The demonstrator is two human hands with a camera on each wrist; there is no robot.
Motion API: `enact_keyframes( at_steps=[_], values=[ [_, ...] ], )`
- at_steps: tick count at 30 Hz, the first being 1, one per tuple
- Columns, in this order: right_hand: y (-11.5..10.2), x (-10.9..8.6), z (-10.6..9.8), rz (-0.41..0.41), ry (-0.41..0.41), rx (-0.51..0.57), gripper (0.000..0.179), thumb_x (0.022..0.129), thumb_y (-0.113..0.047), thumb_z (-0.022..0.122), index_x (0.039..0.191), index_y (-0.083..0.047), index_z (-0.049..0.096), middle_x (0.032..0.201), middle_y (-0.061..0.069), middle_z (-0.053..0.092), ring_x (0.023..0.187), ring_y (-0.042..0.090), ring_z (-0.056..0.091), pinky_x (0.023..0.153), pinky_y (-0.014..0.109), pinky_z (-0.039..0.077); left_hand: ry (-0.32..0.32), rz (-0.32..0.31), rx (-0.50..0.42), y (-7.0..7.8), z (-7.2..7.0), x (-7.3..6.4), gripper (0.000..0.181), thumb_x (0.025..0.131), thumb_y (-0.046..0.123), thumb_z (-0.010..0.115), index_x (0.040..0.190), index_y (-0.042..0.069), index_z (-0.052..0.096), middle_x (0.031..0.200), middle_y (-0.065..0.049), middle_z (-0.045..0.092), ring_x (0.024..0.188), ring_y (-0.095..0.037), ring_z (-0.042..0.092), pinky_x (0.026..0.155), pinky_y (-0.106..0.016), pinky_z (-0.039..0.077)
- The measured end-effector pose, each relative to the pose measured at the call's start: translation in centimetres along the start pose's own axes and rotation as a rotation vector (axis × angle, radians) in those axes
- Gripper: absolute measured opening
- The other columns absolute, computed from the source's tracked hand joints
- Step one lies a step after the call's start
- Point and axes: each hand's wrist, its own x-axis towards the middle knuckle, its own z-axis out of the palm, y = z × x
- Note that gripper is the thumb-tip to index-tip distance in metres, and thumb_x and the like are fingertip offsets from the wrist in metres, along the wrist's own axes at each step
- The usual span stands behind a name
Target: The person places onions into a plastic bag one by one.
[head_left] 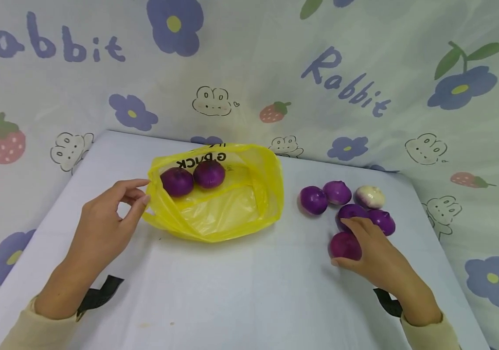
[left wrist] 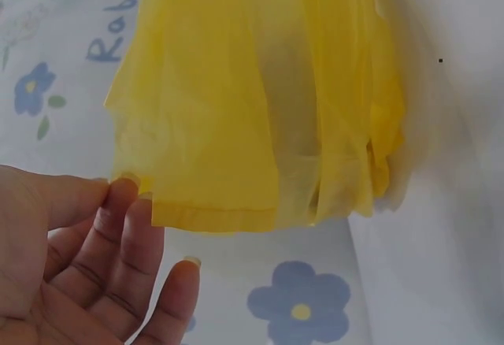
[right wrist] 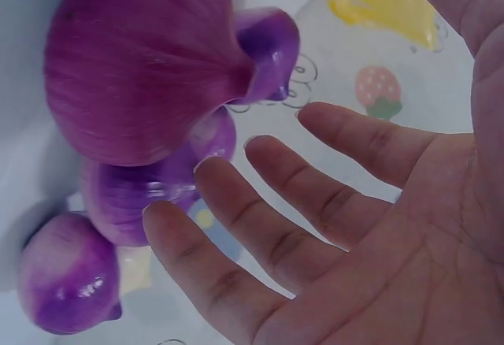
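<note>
**Right hand [head_left: 374,253] spread around the nearest onion [head_left: 343,246], left hand [head_left: 111,209] at the rim of a yellow bag [head_left: 219,211]**

The nearest onion sits on the right part of the white table [head_left: 249,282], at the near edge of a loose cluster. The person's right thumb lies on its near side and the fingers reach over its far side, stretched out and apart in the right wrist view; whether they touch the skin cannot be told.

Close behind it, a second purple onion [head_left: 348,212] is partly covered by the fingers, with a third onion [head_left: 384,221] against its right side. These two crowd the hand's far side. Farther back stand a pale bulb [head_left: 370,196] and, to its left, a pair of purple onions [head_left: 313,200] side by side.

The left hand's thumb and fingertips are brought together on the left edge of the bag, pinching the thin plastic. Inside, two purple onions [head_left: 209,175] lie side by side toward the far left, below dark lettering [head_left: 201,159]. The bag's wrinkled near rim rises in front of its hollow. A stretch of bare table separates the bag from the cluster. Behind everything hangs a cloth [head_left: 240,63] printed with flowers, rabbits and strawberries.
</note>
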Motion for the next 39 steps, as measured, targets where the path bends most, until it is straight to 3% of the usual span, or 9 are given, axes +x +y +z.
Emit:
enact_keyframes(
  at_steps=[9,13,26,39],
  values=[
    [1.0,-0.6,0.9,0.046,-0.023,0.017,0.099,0.082,-0.048,0.089,0.155,-0.001,0.041,0.152,0.026,0.040,0.138,0.049,0.043,0.105,0.071,0.039,-0.002,0.003,0.004,0.0,0.0,0.0,0.037,0.097,0.005,0.074,0.132,0.005,0.066,0.094,-0.009,0.070,0.088,-0.023,0.061,0.063,-0.011,0.035],
    [1.5,-1.1,1.4,0.064,-0.031,0.023,0.100,0.083,-0.051,0.087,0.156,-0.002,0.040,0.152,0.025,0.040,0.137,0.049,0.045,0.103,0.071,0.040,-0.011,-0.001,-0.002,-0.1,0.1,-0.1,0.037,0.097,0.005,0.075,0.133,0.004,0.066,0.095,-0.010,0.071,0.088,-0.025,0.061,0.063,-0.011,0.036],
    [2.0,-1.4,2.0,0.058,-0.053,0.009,0.096,0.085,-0.048,0.086,0.155,-0.001,0.040,0.154,0.026,0.041,0.137,0.049,0.047,0.104,0.069,0.042,-0.007,0.008,0.004,0.0,0.0,-0.1,0.037,0.096,0.005,0.075,0.133,0.004,0.066,0.095,-0.010,0.071,0.084,-0.023,0.060,0.062,-0.012,0.035],
    [2.5,-1.1,2.2,0.060,-0.046,0.022,0.083,0.087,-0.031,0.087,0.150,0.001,0.044,0.151,0.029,0.045,0.134,0.051,0.048,0.102,0.069,0.043,-0.010,-0.006,-0.001,-0.2,0.0,-0.1,0.040,0.096,0.005,0.075,0.134,0.003,0.065,0.096,-0.013,0.071,0.090,-0.028,0.062,0.064,-0.011,0.035]
  ],
)
